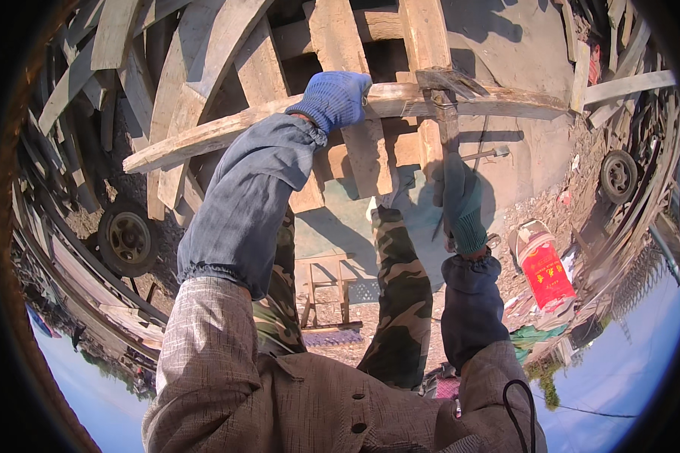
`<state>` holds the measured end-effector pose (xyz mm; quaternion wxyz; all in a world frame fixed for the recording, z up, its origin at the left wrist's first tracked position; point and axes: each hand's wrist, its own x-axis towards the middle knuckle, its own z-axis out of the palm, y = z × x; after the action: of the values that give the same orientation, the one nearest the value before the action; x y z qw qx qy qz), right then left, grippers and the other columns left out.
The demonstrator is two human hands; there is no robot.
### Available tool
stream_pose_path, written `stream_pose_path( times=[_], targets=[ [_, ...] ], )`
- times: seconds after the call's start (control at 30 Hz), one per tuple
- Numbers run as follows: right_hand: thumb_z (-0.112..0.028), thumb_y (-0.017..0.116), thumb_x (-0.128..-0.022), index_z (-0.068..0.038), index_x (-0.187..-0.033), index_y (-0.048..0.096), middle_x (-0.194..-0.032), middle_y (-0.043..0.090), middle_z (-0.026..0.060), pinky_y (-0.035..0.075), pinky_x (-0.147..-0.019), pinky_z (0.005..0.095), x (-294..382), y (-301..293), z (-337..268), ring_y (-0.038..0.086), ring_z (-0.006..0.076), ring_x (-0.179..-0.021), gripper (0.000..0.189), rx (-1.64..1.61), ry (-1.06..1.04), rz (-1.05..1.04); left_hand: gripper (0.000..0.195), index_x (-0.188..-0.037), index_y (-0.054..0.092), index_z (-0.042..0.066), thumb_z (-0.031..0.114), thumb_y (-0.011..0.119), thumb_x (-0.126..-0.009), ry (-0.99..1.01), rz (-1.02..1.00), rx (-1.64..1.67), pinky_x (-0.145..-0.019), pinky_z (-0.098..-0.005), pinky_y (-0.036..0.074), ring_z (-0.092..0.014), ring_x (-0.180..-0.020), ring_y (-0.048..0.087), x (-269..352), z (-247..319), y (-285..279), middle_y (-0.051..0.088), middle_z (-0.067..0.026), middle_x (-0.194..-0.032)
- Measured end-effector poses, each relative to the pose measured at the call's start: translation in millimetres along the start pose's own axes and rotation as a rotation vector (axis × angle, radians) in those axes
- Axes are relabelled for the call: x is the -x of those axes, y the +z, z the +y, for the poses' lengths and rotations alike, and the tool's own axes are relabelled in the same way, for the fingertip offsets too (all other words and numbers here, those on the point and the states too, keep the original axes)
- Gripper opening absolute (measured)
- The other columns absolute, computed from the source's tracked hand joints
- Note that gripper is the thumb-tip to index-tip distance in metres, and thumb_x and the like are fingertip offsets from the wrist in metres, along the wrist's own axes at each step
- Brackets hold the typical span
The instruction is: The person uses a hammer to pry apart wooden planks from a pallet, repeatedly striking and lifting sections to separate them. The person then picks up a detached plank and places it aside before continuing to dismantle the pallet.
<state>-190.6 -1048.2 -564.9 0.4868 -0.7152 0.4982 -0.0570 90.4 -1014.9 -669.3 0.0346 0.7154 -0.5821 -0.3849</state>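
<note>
My left hand (335,101), in a blue knitted work glove, is closed around a long wooden beam (215,131) that lies crosswise over several boards. At the right, my right hand (462,198), in a green glove, grips the handle of a hammer-like tool (446,122). The tool's metal head is at the right part of the beam; whether it touches the wood I cannot tell. Under the beam, wide planks (368,153) rest across thicker timbers. A second hammer (496,152) lies on the ground right of the planks.
Loose boards (175,107) are piled at the left, and more scrap wood (629,90) lies at the right. Wheels with tyres stand at left (127,236) and right (619,176). A red bucket (545,272) is near my right arm. A small wooden stool (326,277) stands behind my legs.
</note>
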Motion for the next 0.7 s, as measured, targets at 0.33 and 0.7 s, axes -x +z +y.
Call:
stream_pose_path(
  times=[0.33,0.7],
  targets=[
    [-0.032,0.036,-0.111,-0.004,-0.087,0.061,-0.066,0.055,0.0036,0.039,-0.051,0.0355,-3.7,10.1,36.3,0.052,0.0164,-0.057,0.045,0.004,0.211,-0.033,0.027,-0.098,0.066,0.012,0.023,0.076,-0.076,0.027,0.093,-0.012,-0.079,-0.0465,0.055,-0.037,-0.092,0.071,4.5,3.8,11.1,0.071,-0.0149,-0.092],
    [-0.042,0.046,-0.111,-0.003,-0.086,0.062,-0.054,0.050,0.0006,0.034,-0.042,0.0278,103.1,-13.0,-4.5,0.048,0.0098,-0.043,0.049,-0.372,0.579,0.052,0.060,-0.130,0.057,0.004,0.024,0.076,-0.077,0.069,0.476,-0.226,-0.098,-0.0450,0.049,-0.033,-0.121,0.057,80.6,49.9,105.1,0.059,-0.0159,-0.125]
  ],
)
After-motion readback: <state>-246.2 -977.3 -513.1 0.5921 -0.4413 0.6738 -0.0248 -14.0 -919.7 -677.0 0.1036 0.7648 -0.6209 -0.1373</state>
